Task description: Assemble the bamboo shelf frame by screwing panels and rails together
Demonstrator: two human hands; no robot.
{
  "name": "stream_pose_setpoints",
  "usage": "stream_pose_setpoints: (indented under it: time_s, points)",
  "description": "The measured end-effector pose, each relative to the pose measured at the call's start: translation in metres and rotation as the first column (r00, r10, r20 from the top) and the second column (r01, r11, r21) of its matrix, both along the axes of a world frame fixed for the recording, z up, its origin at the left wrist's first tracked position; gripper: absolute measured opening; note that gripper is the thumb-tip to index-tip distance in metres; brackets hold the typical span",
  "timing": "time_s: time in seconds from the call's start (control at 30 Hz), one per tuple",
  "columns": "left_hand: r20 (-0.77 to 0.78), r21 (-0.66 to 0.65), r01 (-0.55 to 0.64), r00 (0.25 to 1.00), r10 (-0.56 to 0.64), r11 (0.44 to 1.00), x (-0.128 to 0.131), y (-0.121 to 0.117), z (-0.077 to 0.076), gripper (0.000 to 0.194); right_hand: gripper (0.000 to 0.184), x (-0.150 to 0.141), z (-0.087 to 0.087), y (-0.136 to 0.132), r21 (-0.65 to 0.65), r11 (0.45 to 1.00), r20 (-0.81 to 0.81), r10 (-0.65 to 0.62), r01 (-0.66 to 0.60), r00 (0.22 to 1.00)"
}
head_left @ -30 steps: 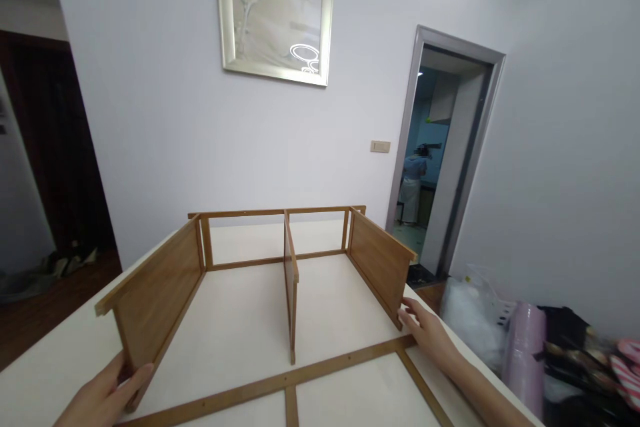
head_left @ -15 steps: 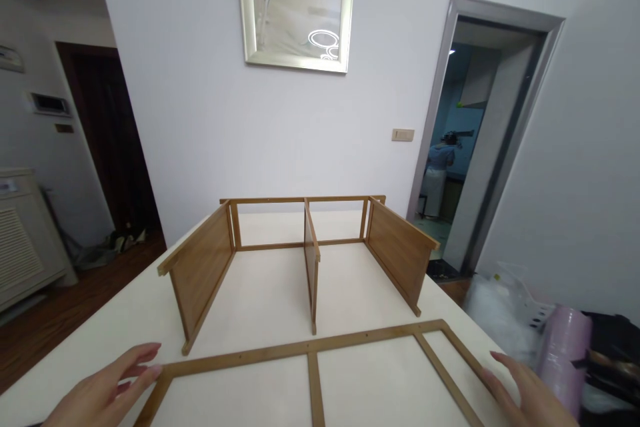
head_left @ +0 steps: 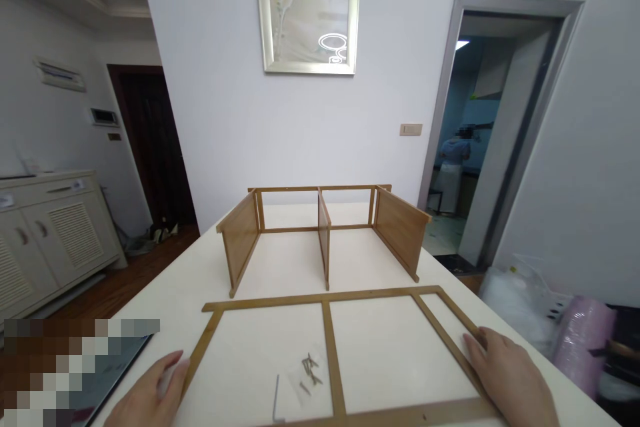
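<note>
A flat wooden frame (head_left: 326, 297) with a middle bar lies on the white table (head_left: 293, 267) in front of me. My left hand (head_left: 150, 397) rests at the frame's left side rail, fingers stretched out and touching it. My right hand (head_left: 507, 377) lies flat on the right rail near its front corner. Beyond the frame stands a partly built wooden shelf unit (head_left: 324, 230) with two side panels and a centre divider. Inside the flat frame lie several small screws (head_left: 310, 370) and a hex key (head_left: 277, 400).
A dark flat object (head_left: 117, 373) lies at the table's left edge beside a blurred patch. Bags and a pink roll (head_left: 580, 340) sit right of the table. A white cabinet (head_left: 47, 233) stands at left. A person (head_left: 454, 170) stands beyond the open doorway.
The view has pulled back from the shelf unit. My hands left the unit's side panels and came down onto the flat frame's side rails. The screws and hex key have come into view.
</note>
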State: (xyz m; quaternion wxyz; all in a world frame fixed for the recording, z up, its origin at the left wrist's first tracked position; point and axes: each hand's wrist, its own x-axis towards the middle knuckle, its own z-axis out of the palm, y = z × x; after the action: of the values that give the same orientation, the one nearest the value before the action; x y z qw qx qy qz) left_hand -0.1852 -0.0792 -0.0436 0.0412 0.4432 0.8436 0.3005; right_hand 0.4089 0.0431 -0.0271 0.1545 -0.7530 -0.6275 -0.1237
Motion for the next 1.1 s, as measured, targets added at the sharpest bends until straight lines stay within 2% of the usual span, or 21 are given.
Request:
stream_pose_setpoints:
  time_s: [0.13, 0.33, 0.5, 0.7, 0.97, 1.1]
  points:
    - [0.008, -0.030, 0.016, 1.000, -0.016, 0.999, 0.008, -0.003, 0.010, 0.048, 0.046, -0.010, 0.012, -0.008, -0.051, 0.996, 0.064, -0.073, 0.077, 0.995]
    - [-0.023, -0.014, 0.111, 0.993, -0.112, 0.994, 0.013, 0.001, 0.018, 0.044, 0.040, -0.020, 0.024, -0.015, -0.046, 0.996, 0.064, -0.078, 0.081, 0.995]
    - [0.066, -0.014, 0.122, 0.991, -0.120, 0.992, 0.007, 0.004, 0.014, 0.043, 0.040, -0.018, 0.023, -0.014, -0.026, 0.998, 0.058, -0.048, 0.050, 0.997]
    - [0.061, 0.018, 0.144, 0.988, -0.145, 0.989, 0.000, 0.007, 0.005, 0.046, 0.041, -0.017, 0.021, -0.014, -0.040, 0.998, 0.058, -0.046, 0.049, 0.997]
    - [0.111, -0.004, 0.138, 0.984, -0.137, 0.990, -0.004, 0.008, 0.005, 0.048, 0.040, -0.018, 0.020, -0.015, -0.036, 0.997, 0.057, -0.064, 0.066, 0.996]
    - [0.173, -0.015, 0.151, 0.974, -0.146, 0.988, -0.014, 0.014, -0.005, 0.049, 0.038, -0.018, 0.020, -0.015, -0.030, 0.997, 0.060, -0.070, 0.071, 0.996]
